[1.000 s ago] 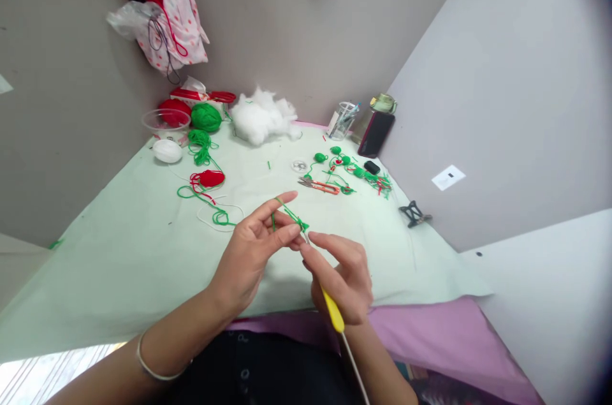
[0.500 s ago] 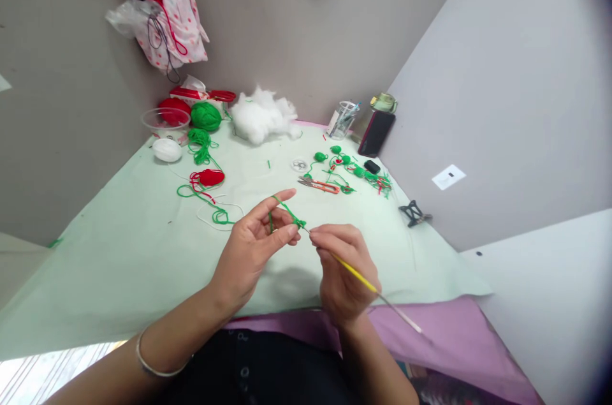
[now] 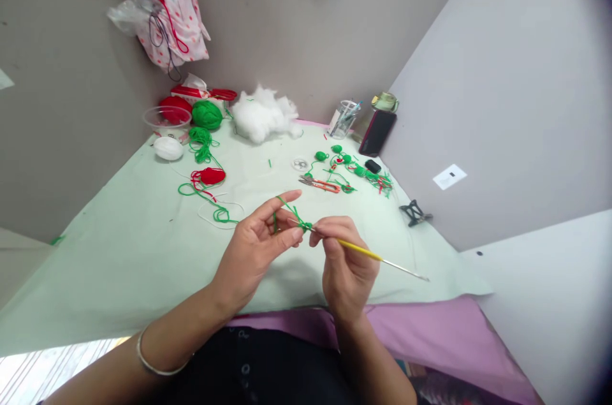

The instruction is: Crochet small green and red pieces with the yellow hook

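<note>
My left hand (image 3: 261,239) pinches a small piece of green crochet work (image 3: 305,225) between thumb and fingers. From it, green yarn (image 3: 287,203) runs up over the raised index finger. In my right hand (image 3: 348,258) is a crochet hook (image 3: 359,249) with a yellow grip, held like a pen. Its thin metal end passes into the green stitches, and the other end points right, over the table. The fingertips of both hands nearly meet at the work.
Orange thread snips (image 3: 320,185) lie beyond my hands, beside small green crocheted pieces (image 3: 347,159). White stuffing (image 3: 262,115), a green yarn ball (image 3: 206,115) and a plastic tub (image 3: 167,127) stand at the back. A phone (image 3: 377,132) leans at the right; a red yarn bundle (image 3: 212,176) lies left.
The crochet hook has swung to a flatter angle, its rear end rising, and its tip has gone through the green stitches. My right hand has turned slightly; my left hand has hardly moved.
</note>
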Demonstrator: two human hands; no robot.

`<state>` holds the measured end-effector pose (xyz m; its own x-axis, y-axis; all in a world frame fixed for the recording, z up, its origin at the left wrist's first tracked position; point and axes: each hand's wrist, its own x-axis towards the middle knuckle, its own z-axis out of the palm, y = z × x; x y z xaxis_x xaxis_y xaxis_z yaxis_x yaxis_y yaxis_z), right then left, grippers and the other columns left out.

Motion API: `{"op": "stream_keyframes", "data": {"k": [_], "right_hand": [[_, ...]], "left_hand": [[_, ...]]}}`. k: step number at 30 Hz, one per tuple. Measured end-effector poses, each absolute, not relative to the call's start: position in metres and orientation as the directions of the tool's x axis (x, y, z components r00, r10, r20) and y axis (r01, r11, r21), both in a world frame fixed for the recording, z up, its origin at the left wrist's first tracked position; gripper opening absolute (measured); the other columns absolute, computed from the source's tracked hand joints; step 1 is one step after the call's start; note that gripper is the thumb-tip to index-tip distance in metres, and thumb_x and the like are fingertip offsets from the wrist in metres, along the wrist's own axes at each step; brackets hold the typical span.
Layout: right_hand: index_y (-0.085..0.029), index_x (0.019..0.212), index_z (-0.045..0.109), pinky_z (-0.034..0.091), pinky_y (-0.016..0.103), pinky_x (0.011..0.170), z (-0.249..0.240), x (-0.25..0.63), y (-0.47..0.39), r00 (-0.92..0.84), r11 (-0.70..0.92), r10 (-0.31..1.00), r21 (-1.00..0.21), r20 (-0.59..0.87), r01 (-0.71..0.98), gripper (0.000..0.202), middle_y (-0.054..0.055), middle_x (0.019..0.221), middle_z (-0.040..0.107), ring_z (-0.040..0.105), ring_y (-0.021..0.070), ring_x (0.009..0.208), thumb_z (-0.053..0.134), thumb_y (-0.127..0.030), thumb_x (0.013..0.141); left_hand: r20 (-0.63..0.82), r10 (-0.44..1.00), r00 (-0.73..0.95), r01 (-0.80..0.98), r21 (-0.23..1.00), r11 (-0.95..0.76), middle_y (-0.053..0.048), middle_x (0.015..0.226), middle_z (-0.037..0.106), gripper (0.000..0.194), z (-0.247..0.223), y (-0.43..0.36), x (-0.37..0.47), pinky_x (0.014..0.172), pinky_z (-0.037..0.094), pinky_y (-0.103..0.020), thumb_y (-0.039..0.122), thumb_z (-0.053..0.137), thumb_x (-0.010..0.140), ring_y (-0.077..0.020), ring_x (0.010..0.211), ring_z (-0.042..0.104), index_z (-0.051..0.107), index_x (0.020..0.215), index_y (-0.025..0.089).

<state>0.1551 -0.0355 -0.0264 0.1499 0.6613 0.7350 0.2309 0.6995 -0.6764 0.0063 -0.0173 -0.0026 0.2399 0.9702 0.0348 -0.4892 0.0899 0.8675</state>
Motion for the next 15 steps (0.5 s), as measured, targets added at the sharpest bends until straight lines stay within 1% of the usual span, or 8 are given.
{"op": "stream_keyframes", "data": {"k": [2,4,6,7,9,12,14,15], "right_hand": [[-0.030,0.115,0.076,0.060,0.032,0.067,-0.032,0.152,-0.037,0.128,0.708,0.587,-0.584,0.799,0.398,0.032,0.004,0.095,0.070,0.069,0.0170,0.083,0.060,-0.008,0.098],[-0.031,0.121,0.075,0.062,0.034,0.072,-0.038,0.149,-0.040,0.059,0.700,0.458,-0.400,0.887,0.591,0.039,0.005,0.103,0.072,0.071,0.0192,0.092,0.063,-0.005,0.095],[-0.031,0.125,0.074,0.062,0.035,0.075,-0.040,0.148,-0.042,-0.005,0.687,0.376,-0.275,0.927,0.673,0.043,0.007,0.109,0.073,0.072,0.0205,0.098,0.063,-0.003,0.094],[-0.031,0.126,0.074,0.062,0.035,0.075,-0.039,0.148,-0.042,-0.009,0.693,0.379,-0.278,0.925,0.665,0.043,0.007,0.109,0.073,0.072,0.0204,0.098,0.062,-0.003,0.095],[-0.029,0.125,0.073,0.062,0.034,0.074,-0.034,0.152,-0.043,0.043,0.726,0.443,-0.386,0.896,0.569,0.040,0.006,0.104,0.074,0.071,0.0192,0.094,0.059,-0.004,0.097],[-0.025,0.116,0.076,0.058,0.032,0.069,-0.024,0.158,-0.041,0.174,0.738,0.578,-0.602,0.797,0.305,0.029,0.005,0.093,0.074,0.068,0.0171,0.083,0.056,-0.010,0.101],[-0.026,0.110,0.076,0.055,0.032,0.065,-0.019,0.161,-0.040,0.225,0.709,0.661,-0.694,0.716,0.126,0.025,0.003,0.087,0.072,0.065,0.0155,0.075,0.055,-0.015,0.103],[-0.026,0.108,0.077,0.054,0.032,0.065,-0.017,0.161,-0.039,0.223,0.693,0.689,-0.717,0.690,0.076,0.024,0.002,0.087,0.071,0.064,0.0152,0.074,0.055,-0.017,0.103]], "left_hand": [[0.008,0.965,0.263,-0.510,0.850,0.132,0.004,0.082,0.064,0.051,-0.001,-0.019,0.008,0.079,0.049,-0.024,0.020,0.084,0.082,-0.0106,0.076,0.059,0.072,0.132,0.026],[-0.061,0.955,0.291,-0.549,0.807,0.219,0.004,0.081,0.063,0.054,0.001,-0.021,0.009,0.077,0.049,-0.023,0.022,0.085,0.082,-0.0099,0.075,0.058,0.071,0.134,0.024],[-0.133,0.931,0.339,-0.583,0.747,0.319,0.004,0.078,0.061,0.053,0.004,-0.021,0.008,0.075,0.049,-0.022,0.023,0.086,0.081,-0.0088,0.072,0.056,0.072,0.132,0.022],[-0.159,0.918,0.363,-0.594,0.720,0.359,0.003,0.077,0.060,0.051,0.005,-0.021,0.007,0.073,0.049,-0.021,0.024,0.086,0.081,-0.0081,0.071,0.055,0.074,0.130,0.021],[-0.179,0.907,0.382,-0.603,0.695,0.391,0.003,0.079,0.059,0.047,0.006,-0.019,0.004,0.071,0.048,-0.019,0.023,0.087,0.079,-0.0064,0.069,0.053,0.077,0.125,0.020],[-0.148,0.929,0.339,-0.592,0.734,0.333,0.002,0.084,0.059,0.042,0.006,-0.017,0.001,0.070,0.046,-0.018,0.021,0.087,0.079,-0.0050,0.068,0.053,0.080,0.120,0.021],[-0.099,0.946,0.308,-0.572,0.775,0.268,0.003,0.085,0.060,0.038,0.005,-0.018,0.001,0.069,0.045,-0.018,0.021,0.085,0.081,-0.0050,0.068,0.053,0.081,0.119,0.024],[-0.076,0.950,0.303,-0.559,0.793,0.242,0.003,0.084,0.060,0.037,0.005,-0.019,0.002,0.069,0.045,-0.018,0.022,0.085,0.082,-0.0052,0.068,0.053,0.081,0.118,0.026]]}}
